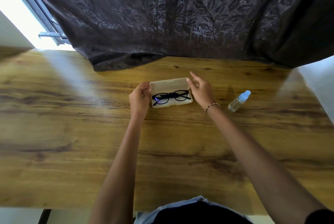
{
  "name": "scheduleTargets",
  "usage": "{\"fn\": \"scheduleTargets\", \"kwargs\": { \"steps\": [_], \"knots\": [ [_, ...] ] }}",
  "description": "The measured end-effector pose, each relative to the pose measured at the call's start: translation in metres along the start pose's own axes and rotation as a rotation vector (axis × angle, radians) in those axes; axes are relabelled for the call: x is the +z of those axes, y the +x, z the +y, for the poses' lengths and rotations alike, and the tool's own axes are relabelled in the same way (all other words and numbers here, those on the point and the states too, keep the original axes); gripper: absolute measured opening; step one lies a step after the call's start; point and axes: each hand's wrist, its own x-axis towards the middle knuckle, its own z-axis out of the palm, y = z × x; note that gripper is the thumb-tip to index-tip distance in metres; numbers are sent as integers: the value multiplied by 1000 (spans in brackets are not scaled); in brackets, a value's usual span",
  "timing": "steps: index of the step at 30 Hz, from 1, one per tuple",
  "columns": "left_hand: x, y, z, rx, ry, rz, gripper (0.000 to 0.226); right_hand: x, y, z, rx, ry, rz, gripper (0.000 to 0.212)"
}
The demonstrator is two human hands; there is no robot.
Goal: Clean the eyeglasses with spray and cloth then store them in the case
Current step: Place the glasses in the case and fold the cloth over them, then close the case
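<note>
A cream glasses case [169,84] lies with its lid up in the middle of the wooden table [72,133]. Black-framed eyeglasses [170,97] lie folded inside it on a pale cloth [162,105]. My left hand [139,98] holds the case's left end, fingers curled at the lid's corner. My right hand [200,89] is at the lid's right corner, thumb touching the edge and fingers spread above it. A clear spray bottle [238,101] with a pale blue cap lies on its side to the right of the case.
A dark curtain [180,15] with a leaf pattern hangs behind the table and drapes onto its far edge. A bright window [21,17] is at the far left. The table's near edge is close to my body.
</note>
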Motion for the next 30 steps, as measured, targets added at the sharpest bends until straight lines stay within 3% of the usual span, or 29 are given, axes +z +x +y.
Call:
{"fn": "scheduleTargets", "kwargs": {
  "steps": [5, 12, 22, 30],
  "knots": [
    [2, 0, -1, -12, -26, 1, 26, 9, 3, 4, 118, 97, -51, 56],
    [4, -7, -3, 3, -87, 30, 29, 12, 0, 7, 261, 443, -86, 43],
    [6, -23, -4, -46, -189, 66, 26, 11, -22, 23, 64, 530, -115, 25],
    [2, -41, -13, -71, -385, -44, 25, 17, -32, 37, -53, 447, -141, 24]
  ]
}}
